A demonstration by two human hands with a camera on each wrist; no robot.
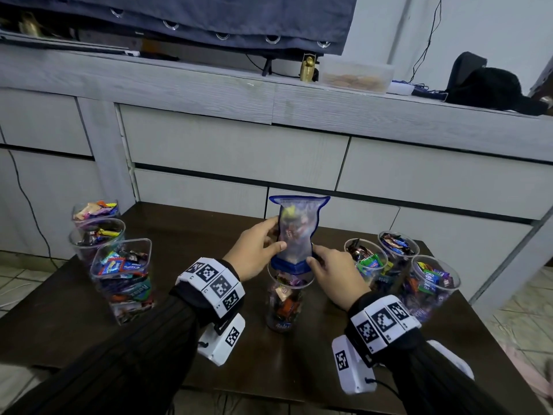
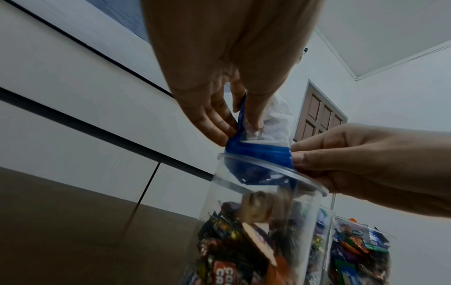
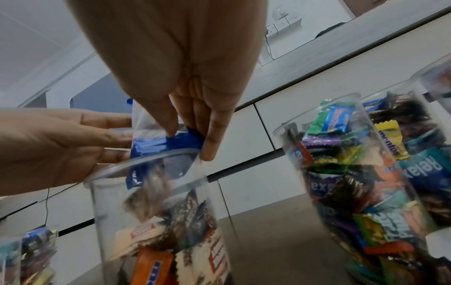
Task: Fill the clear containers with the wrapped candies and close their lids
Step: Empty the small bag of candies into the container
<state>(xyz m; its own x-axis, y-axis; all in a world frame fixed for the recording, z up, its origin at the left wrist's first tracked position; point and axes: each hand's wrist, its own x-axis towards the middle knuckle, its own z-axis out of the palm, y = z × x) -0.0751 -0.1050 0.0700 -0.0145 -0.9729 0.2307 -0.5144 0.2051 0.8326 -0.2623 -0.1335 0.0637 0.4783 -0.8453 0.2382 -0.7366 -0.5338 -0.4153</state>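
Note:
A clear bag with blue edges [image 1: 297, 232] is held upside down, its blue mouth [image 2: 258, 154] poking into the rim of a clear round container [image 1: 285, 298] at the table's middle. My left hand [image 1: 257, 250] grips the bag's middle, thumb in front. My right hand [image 1: 332, 269] pinches the bag's blue mouth at the container rim [image 3: 146, 160]. Wrapped candies [image 3: 146, 194] are dropping, blurred, into the container, which is partly filled with candies [image 2: 234, 250]. A few candies still show inside the bag.
Three open containers of candies stand at the left [image 1: 124, 277], three more at the right [image 1: 431, 286], all on a dark wooden table [image 1: 209, 235]. No lids are in view. A grey cabinet [image 1: 239, 151] rises just behind the table.

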